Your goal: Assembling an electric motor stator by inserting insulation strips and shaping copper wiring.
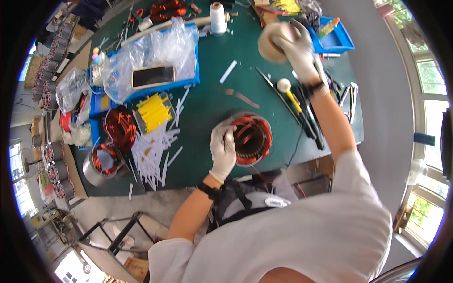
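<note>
My left hand (pixel 222 148), in a white glove, is closed on the left rim of a motor stator (pixel 268 137) wound with red-brown copper wire, which stands on the green table. The stator's hollow middle faces up. Far to the right, my right hand (pixel 297 49), also gloved, grips a wide tan roll of tape (pixel 270 43); the roll is slightly blurred and its underside is hidden. Between the hands lie a reddish-brown strip (pixel 245 100) and a white paper strip (pixel 228 71).
A white-headed mallet (pixel 284 86) and dark rods lie at right, below a blue tray (pixel 337 40). At left are white slips (pixel 153 153), yellow strips (pixel 153 113), copper coils (pixel 120 128), another stator (pixel 98 165) and a plastic-covered blue bin (pixel 197 70). A thread spool (pixel 217 20) stands at the back.
</note>
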A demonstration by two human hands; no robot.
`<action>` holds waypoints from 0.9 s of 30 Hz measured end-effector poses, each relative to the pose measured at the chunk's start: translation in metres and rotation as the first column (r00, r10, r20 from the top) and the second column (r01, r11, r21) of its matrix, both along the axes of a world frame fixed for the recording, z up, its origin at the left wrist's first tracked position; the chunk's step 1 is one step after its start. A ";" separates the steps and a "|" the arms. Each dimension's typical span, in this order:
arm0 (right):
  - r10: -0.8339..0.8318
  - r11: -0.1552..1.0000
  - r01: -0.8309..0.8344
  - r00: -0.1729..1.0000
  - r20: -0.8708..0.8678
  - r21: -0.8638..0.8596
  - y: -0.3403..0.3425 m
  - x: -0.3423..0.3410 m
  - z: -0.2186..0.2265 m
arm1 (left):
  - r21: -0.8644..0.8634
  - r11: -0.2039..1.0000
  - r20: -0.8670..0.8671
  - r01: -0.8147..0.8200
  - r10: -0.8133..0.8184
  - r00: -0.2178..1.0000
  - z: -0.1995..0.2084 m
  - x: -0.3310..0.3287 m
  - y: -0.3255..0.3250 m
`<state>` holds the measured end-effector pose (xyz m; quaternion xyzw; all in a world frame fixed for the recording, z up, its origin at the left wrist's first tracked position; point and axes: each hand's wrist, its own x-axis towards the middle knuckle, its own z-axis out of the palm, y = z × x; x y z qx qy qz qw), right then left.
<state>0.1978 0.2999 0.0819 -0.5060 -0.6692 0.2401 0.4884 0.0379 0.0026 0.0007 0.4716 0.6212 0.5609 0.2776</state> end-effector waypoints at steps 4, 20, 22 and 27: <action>-0.143 0.976 0.190 0.931 0.336 -0.110 0.061 -0.027 -0.101 | -0.063 0.998 0.308 0.033 -0.012 0.951 -0.006 0.000 -0.003; 0.828 0.234 -0.839 0.437 -0.352 -0.490 -0.149 0.034 -0.007 | -0.251 0.929 0.509 0.273 -0.113 0.853 0.051 -0.085 -0.015; 0.766 0.639 -0.651 0.591 0.254 -0.411 -0.186 0.019 -0.001 | -0.304 0.871 0.437 0.386 -0.232 0.869 0.077 -0.101 -0.028; 0.508 0.861 -0.493 0.849 0.147 -0.127 -0.241 0.020 0.017 | -0.174 0.808 0.023 0.564 -0.569 0.822 0.143 -0.101 -0.041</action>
